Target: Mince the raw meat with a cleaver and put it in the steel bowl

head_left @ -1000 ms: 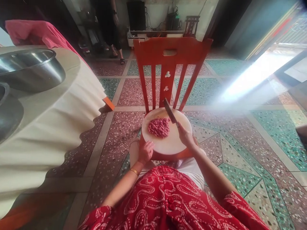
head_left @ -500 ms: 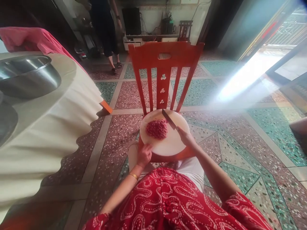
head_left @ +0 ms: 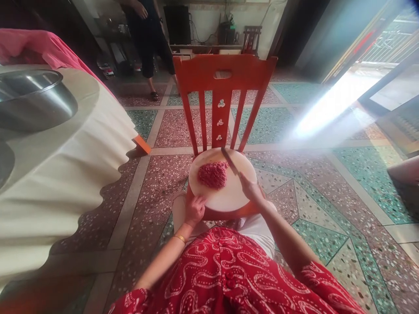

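Observation:
A round white cutting board (head_left: pixel 231 201) rests on the seat of a red wooden chair (head_left: pixel 225 65) in front of me. On its left half lies a flattened heap of minced red meat (head_left: pixel 212 175). My right hand (head_left: pixel 251 188) is closed round the handle of a kitchen knife (head_left: pixel 230 160), whose blade slants up and left, just right of the meat. Whether the blade touches the board I cannot tell. At the board's near left edge, my left hand (head_left: pixel 195 210) is closed on the rim, its fingertips partly hidden.
To the left, a cloth-covered table (head_left: pixel 88 117) holds a large steel pot (head_left: pixel 36 102). A pink cloth (head_left: pixel 49 46) hangs behind it. Another person (head_left: pixel 149 48) stands at the back left. Light falls through a doorway (head_left: pixel 366 74) on the right.
The knife blade shows narrower, turned more edge-on, and stays beside the meat. My left hand keeps its place on the rim. The person behind has shifted stance, one hand now at the waist.

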The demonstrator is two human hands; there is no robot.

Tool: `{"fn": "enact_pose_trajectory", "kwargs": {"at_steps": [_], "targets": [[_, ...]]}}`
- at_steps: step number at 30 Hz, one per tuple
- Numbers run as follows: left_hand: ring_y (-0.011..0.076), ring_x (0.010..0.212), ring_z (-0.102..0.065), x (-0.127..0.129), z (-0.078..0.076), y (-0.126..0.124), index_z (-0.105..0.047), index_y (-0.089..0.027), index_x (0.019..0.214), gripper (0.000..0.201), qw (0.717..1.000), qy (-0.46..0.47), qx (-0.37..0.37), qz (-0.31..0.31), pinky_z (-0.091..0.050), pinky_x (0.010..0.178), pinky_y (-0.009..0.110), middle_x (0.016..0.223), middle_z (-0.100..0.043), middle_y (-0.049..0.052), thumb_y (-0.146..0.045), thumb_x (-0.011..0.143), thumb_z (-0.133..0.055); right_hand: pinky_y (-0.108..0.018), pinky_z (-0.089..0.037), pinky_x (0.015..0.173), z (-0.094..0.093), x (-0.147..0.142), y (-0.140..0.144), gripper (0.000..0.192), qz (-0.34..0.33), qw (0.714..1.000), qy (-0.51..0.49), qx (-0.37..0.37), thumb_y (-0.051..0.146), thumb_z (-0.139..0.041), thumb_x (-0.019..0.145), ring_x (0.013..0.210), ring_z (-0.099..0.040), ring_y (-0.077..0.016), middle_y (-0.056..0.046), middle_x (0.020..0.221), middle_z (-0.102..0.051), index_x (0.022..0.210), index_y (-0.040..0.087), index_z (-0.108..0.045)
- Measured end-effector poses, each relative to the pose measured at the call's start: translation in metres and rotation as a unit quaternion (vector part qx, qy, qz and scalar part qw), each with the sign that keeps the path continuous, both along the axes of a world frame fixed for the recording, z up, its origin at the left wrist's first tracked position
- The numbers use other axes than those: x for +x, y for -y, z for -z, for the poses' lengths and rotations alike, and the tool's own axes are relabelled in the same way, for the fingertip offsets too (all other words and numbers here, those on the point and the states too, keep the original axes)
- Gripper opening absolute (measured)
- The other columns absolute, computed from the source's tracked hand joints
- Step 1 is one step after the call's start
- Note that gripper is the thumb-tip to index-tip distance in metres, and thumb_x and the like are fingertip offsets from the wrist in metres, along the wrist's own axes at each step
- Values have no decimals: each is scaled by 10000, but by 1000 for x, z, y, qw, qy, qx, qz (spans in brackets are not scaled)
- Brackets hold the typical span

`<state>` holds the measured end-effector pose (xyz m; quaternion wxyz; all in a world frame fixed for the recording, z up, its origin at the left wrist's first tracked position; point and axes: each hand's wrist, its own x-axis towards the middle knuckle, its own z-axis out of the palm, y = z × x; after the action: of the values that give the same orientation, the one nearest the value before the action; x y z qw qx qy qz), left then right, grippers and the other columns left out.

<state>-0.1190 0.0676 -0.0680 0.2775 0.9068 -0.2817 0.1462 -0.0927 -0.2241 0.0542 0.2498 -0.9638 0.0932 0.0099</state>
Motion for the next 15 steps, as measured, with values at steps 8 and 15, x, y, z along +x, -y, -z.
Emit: {"fn": "enact_pose_trajectory", "kwargs": {"at_steps": [8,15], "targets": [[218,1197,-475,-2,-2,2,-617,-189,1120,382,1000,6,-5,-3,-473,977,439,1180,-606,60,-68,815,-419,-185,-401,408,-11,-6,13,492,81,968,-23,236,440,-364,899,403,-479,-86,21,575,-547,1353,263,-428],[212,1201,-468,-1,0,1,-627,-189,1105,391,1000,-3,-2,-4,-464,988,429,1177,-607,63,-48,800,-426,-150,-308,303,34,-15,43,530,147,867,-139,454,529,-401,868,316,-386,-65,79,502,-443,1308,233,-396]]}}
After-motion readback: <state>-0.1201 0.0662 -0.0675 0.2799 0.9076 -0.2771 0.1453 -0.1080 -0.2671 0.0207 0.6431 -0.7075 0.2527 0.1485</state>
